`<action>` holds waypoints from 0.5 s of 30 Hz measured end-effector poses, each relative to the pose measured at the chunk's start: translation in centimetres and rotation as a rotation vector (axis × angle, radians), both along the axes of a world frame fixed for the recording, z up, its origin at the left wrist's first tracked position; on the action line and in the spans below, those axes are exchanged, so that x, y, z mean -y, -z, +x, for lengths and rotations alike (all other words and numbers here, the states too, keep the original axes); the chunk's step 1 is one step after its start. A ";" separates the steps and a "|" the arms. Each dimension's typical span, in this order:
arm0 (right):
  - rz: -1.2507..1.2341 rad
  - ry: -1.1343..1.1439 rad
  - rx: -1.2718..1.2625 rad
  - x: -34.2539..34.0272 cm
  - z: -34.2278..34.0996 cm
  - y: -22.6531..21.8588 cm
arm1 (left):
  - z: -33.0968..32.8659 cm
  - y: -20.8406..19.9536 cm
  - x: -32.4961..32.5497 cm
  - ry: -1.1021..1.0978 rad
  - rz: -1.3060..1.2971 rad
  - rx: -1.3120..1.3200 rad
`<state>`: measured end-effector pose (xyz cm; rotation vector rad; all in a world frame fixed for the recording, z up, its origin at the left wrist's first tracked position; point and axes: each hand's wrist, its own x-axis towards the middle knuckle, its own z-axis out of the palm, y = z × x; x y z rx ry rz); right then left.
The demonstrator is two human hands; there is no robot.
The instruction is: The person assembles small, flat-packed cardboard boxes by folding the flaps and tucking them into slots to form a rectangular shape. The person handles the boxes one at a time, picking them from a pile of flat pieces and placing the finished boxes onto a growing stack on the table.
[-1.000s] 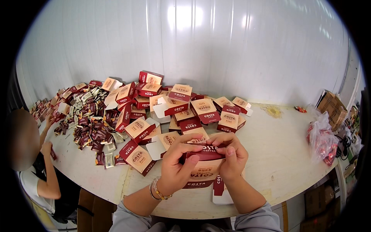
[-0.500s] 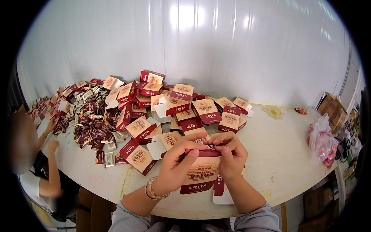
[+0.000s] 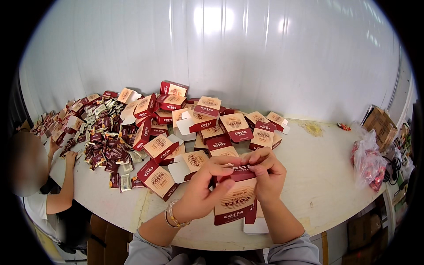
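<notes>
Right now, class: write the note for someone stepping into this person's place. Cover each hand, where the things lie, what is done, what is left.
Left hand and right hand both grip the red and tan carton above the white table, fingers at its top flap.
Done: folded cartons heaped behind.
Left: this carton's top flap not yet shut; loose sachets lie at far left, where another person's hand rests.

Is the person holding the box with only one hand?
No, both the left hand and the right hand grip the red and tan box.
</notes>
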<state>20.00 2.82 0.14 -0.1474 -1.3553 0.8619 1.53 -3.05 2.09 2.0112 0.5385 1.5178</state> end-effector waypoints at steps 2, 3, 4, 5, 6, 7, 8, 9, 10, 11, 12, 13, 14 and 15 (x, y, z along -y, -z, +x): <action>-0.030 -0.055 -0.016 -0.1 0.4 0.0 | 0.6 -0.5 -0.1 -0.013 0.115 0.008; -0.030 -0.060 -0.014 -0.1 0.4 -0.1 | 0.6 -0.5 -0.1 -0.013 0.114 -0.001; -0.030 -0.065 -0.012 -0.1 0.5 -0.2 | 0.6 -0.5 -0.2 -0.012 0.113 -0.009; -0.029 -0.069 -0.010 -0.1 0.6 -0.2 | 0.6 -0.4 -0.1 0.013 0.087 0.019; -0.026 -0.064 -0.009 -0.1 0.6 -0.2 | 0.6 -0.3 0.0 0.036 0.063 0.047; -0.023 -0.059 -0.008 -0.1 0.6 -0.1 | 0.6 -0.3 0.2 0.059 0.038 0.075; -0.020 -0.054 -0.008 -0.1 0.6 0.0 | 0.5 -0.2 0.3 0.063 0.011 0.074; -0.025 -0.049 0.017 -0.1 0.7 -0.1 | 0.4 -0.2 0.4 0.066 -0.016 0.073; -0.030 -0.043 0.041 0.0 0.7 -0.3 | 0.4 -0.2 0.5 0.070 -0.043 0.073; -0.035 -0.038 0.065 0.0 0.7 -0.5 | 0.4 -0.2 0.6 0.072 -0.072 0.084; -0.037 -0.036 0.081 0.1 0.7 -0.6 | 0.5 -0.4 0.8 0.075 -0.102 0.093; -0.038 -0.033 0.096 0.1 0.7 -0.7 | 0.5 -0.5 0.9 0.077 -0.132 0.102; -0.040 -0.031 0.112 0.1 0.7 -0.8 | 0.4 -0.6 0.9 0.079 -0.132 0.091; -0.038 -0.020 0.110 0.1 0.7 -0.7 | 0.3 -0.6 1.0 0.081 -0.131 0.081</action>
